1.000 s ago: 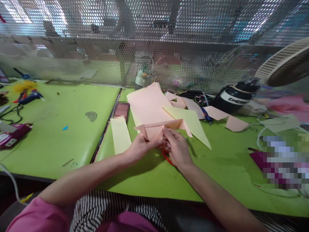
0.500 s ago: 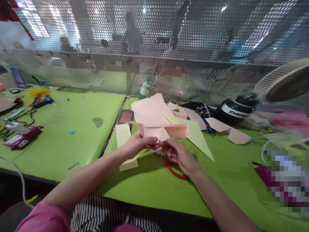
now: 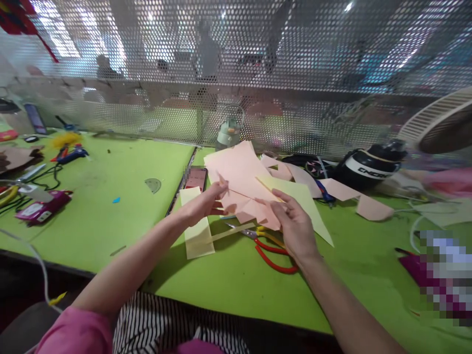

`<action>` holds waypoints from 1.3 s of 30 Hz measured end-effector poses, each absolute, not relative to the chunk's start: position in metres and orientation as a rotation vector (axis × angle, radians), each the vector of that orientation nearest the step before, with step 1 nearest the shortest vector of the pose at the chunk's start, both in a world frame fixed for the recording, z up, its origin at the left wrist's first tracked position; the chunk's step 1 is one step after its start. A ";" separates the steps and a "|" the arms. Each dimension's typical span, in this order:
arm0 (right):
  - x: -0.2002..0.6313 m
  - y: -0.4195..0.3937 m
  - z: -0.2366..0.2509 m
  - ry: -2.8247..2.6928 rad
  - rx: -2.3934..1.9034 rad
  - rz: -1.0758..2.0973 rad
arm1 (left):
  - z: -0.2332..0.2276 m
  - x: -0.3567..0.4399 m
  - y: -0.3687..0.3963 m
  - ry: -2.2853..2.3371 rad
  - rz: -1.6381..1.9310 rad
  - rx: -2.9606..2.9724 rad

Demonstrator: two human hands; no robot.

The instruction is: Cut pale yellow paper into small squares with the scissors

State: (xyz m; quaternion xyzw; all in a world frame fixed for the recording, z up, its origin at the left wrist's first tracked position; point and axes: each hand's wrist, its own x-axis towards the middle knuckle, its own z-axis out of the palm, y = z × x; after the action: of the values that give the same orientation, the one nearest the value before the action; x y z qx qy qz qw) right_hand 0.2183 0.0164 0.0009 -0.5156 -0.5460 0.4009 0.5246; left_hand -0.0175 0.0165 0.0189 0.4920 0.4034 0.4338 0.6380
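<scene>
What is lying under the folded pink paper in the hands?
Below the folded pink paper, held up by the left hand and right hand, scissors with red and yellow handles lie on the green table. The paper covers their blade tips.

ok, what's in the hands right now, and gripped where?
A folded pink paper, held off the green table. The left hand pinches its left edge near the top; the right hand grips its lower right corner.
</scene>
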 end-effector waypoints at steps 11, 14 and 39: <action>0.204 -0.023 0.003 -1.778 -0.773 0.978 | 0.026 0.026 -0.022 0.798 1.317 1.648; 0.209 -0.016 0.002 -1.689 -0.707 1.065 | 0.022 0.016 -0.008 0.720 1.341 1.314; 0.203 -0.005 0.006 -2.092 -0.830 0.320 | 0.047 0.024 -0.012 0.921 1.283 1.410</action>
State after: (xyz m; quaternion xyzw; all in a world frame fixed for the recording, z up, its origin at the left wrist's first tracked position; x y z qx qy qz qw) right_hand 0.2030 -0.0045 0.0062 -0.3313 -0.8348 0.1276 0.4208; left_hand 0.0239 -0.0124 0.0474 0.5804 0.3791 0.5281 0.4904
